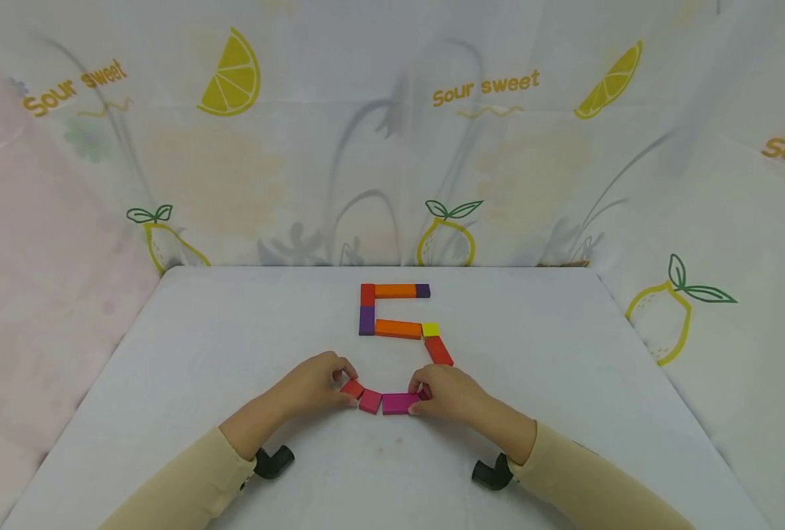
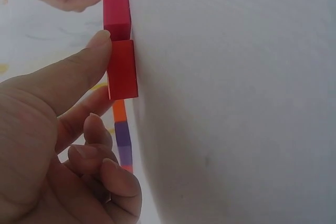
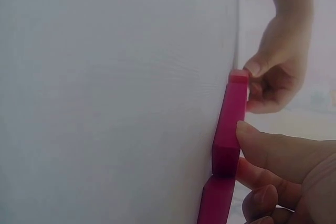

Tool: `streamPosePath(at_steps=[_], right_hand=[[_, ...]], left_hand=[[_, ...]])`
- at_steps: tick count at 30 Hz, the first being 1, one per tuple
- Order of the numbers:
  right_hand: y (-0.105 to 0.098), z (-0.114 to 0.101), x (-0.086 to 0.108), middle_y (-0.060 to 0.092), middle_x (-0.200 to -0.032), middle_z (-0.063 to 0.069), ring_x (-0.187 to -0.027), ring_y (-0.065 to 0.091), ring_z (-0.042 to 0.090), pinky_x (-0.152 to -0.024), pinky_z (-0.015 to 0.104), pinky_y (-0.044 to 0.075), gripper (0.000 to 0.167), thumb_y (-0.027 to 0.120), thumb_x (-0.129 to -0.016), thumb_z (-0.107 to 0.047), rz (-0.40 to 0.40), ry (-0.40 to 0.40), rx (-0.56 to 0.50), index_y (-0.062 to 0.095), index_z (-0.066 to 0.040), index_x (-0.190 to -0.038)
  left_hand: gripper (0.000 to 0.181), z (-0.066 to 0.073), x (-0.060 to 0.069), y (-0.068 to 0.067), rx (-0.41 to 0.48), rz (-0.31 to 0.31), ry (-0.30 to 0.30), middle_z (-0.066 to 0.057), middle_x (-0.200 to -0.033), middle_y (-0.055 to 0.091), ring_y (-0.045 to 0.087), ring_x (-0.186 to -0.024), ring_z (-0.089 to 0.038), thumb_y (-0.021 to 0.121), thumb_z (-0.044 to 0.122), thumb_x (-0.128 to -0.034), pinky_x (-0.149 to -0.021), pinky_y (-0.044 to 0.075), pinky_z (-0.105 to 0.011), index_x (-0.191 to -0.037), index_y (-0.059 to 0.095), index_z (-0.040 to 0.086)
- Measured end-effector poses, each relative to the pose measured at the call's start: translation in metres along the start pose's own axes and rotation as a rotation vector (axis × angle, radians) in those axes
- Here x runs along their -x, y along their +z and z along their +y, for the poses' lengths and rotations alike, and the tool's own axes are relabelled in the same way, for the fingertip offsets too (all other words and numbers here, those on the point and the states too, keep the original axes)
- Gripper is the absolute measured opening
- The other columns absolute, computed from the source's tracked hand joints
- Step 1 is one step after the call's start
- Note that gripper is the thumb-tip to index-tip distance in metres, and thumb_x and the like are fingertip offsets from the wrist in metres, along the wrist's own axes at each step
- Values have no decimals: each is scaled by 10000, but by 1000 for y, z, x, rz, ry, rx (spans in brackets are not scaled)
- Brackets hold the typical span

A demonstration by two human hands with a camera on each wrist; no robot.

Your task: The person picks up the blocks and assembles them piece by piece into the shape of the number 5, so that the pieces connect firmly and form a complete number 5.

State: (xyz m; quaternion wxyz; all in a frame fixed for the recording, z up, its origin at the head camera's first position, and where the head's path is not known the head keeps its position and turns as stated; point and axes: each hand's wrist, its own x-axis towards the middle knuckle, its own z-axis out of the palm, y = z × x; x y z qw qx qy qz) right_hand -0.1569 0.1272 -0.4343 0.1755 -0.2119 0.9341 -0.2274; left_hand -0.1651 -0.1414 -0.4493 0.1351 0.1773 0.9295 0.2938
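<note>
My left hand [image 1: 316, 380] pinches a small red block [image 2: 122, 69] between thumb and forefinger, at the left end of a curved row on the table. Just right of it lies a pinkish-red block [image 1: 370, 401]. After that comes a longer magenta block [image 1: 398, 404], whose right end my right hand [image 1: 457, 394] holds between thumb and forefinger. A further dark pink block [image 3: 216, 200] adjoins that end; in the head view the right fingers mostly cover it.
Farther back, flat blocks continue the outline: a red one [image 1: 439, 351], a yellow one [image 1: 430, 330], two orange bars [image 1: 395, 291], purple pieces [image 1: 367, 321] and another red one [image 1: 367, 294]. A white cloth [image 1: 233, 331] covers the table; a printed curtain [image 1: 366, 147] hangs behind.
</note>
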Motion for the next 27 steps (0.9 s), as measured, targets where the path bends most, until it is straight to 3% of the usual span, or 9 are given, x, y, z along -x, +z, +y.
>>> streamPosePath(at_steps=[13,19,24,27], right_hand=[[2,-2,1,556,-754,-74,-749,532,117,-661,279,466,246,829,-828,-287,6,7,46,704,-176,-1008],[-7,0,5,565,-714,-53,-690,541,131,-631,280,469,320,811,-844,-309,16,33,-17,683,-155,-1093],[-25,9,9,538,-699,-22,-664,517,141,-594,280,434,242,779,-878,-294,99,78,-51,687,-160,-1058],[-37,18,13,521,-723,-9,-675,494,148,-589,288,409,200,772,-889,-277,156,96,-49,694,-154,-1026]], left_hand=[[368,-1,1,-1,-25,0,27,47,-878,526,494,-844,-128,869,280,-785,-721,461,-301,-1114,744,174],[383,-1,4,-4,-38,11,3,42,-878,528,495,-833,-131,852,310,-804,-711,454,-307,-1147,741,179],[364,-7,11,-13,-39,44,-63,41,-921,542,501,-857,-141,816,346,-842,-704,458,-301,-1167,726,210],[357,-12,18,-23,-42,87,-54,24,-949,553,500,-864,-162,799,340,-861,-688,459,-304,-1178,721,195]])
